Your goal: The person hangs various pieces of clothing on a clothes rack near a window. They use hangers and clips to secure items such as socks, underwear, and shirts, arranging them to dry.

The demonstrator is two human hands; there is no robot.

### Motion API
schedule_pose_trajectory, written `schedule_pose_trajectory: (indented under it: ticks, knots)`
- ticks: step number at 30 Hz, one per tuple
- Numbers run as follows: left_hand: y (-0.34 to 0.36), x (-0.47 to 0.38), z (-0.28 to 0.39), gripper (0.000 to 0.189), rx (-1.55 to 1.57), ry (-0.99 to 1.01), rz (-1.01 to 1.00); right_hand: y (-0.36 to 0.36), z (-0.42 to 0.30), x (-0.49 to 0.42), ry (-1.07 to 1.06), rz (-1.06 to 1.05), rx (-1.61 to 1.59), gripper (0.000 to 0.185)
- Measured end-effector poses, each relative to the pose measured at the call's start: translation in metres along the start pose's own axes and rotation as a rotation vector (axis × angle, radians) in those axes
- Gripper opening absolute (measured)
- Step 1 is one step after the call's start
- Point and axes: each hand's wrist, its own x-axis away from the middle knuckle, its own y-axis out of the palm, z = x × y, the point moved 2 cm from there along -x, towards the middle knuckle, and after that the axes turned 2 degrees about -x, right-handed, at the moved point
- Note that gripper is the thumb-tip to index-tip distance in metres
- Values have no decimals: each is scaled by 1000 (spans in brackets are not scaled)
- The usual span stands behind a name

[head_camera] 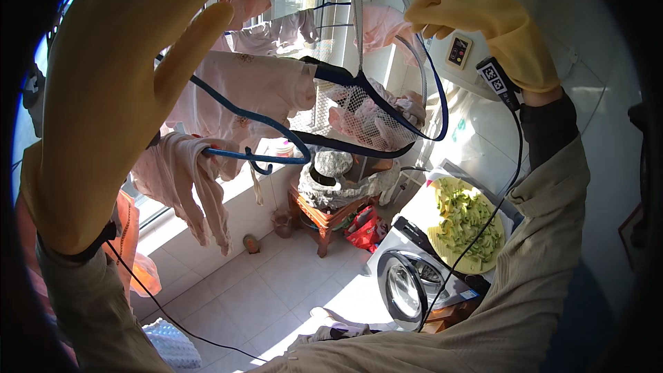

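My left hand point(129, 77), in a yellow rubber glove, rises large along the left side. Its thumb stands apart, and its fingertips run out of the top edge. Behind the thumb, a blue clothes hanger point(248, 157) juts out beside a draped pale pink garment point(197, 181). My right hand point(466, 15), gloved the same way, is raised at upper right with curled fingers. These fingertips meet the upper edge of a hanging mesh drying net point(373, 114) with a dark blue rim and grey straps; whether they grip it is unclear. Bunched pink cloth point(404, 111) lies in the net.
Pink and white laundry point(248, 88) hangs by the window. Below right, a front-loading washing machine point(399, 290) has its round door ajar. Sliced green vegetables point(466, 223) lie on a round tray point(437, 243) on top. A rockery ornament point(331, 186) sits on a wooden stand point(321, 223). Cables hang from both wrists.
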Motion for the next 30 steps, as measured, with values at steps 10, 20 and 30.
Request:
schedule_pose_trajectory:
  ticks: [10, 20, 30]
  knots:
    - [-62, 68, 91, 45, 344, -208, -123, 128, 39, -34, 14, -411, 465, 72]
    - [-69, 77, 192, 44, 635, -560, 21, 59, 73, -33, 74, 27, -547, 32]
    - [-36, 26, 210, 47, 1015, -592, 85, 21, 97, -53, -298, 675, -1568, 18]
